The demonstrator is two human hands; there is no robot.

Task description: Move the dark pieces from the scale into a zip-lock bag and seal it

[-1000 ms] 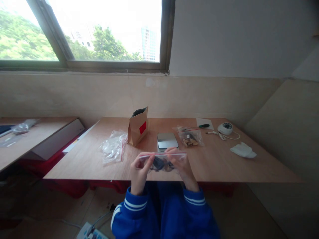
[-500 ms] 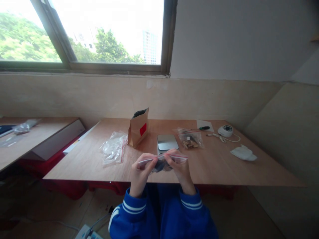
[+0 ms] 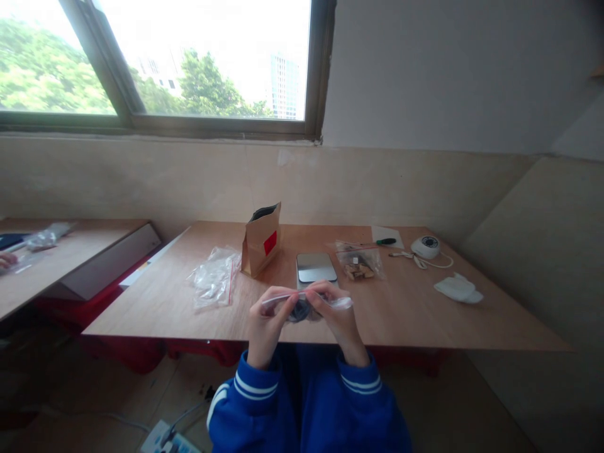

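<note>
My left hand (image 3: 267,319) and my right hand (image 3: 334,314) both pinch the top edge of a clear zip-lock bag (image 3: 340,303) with a pale red zip line. Their thumbs meet near its middle. Something dark and rounded shows through the plastic below the fingers; its kind I cannot make out. The bag hangs over the table's front edge. Just beyond the hands lies a small scale (image 3: 316,268) with a shiny metal plate. Left of the scale stands a brown paper pouch (image 3: 258,250) with a red label, its top open.
Flat clear bags (image 3: 214,280) lie on the left of the wooden table (image 3: 155,308). At right are a zip bag of wooden pieces (image 3: 359,267), a screwdriver (image 3: 387,241) on paper, a white dome camera (image 3: 425,247) with cable, and crumpled white material (image 3: 458,288).
My right hand has slid slightly left along the bag's top, closer to my left hand. Part of another person's hand has appeared at the left table's edge.
</note>
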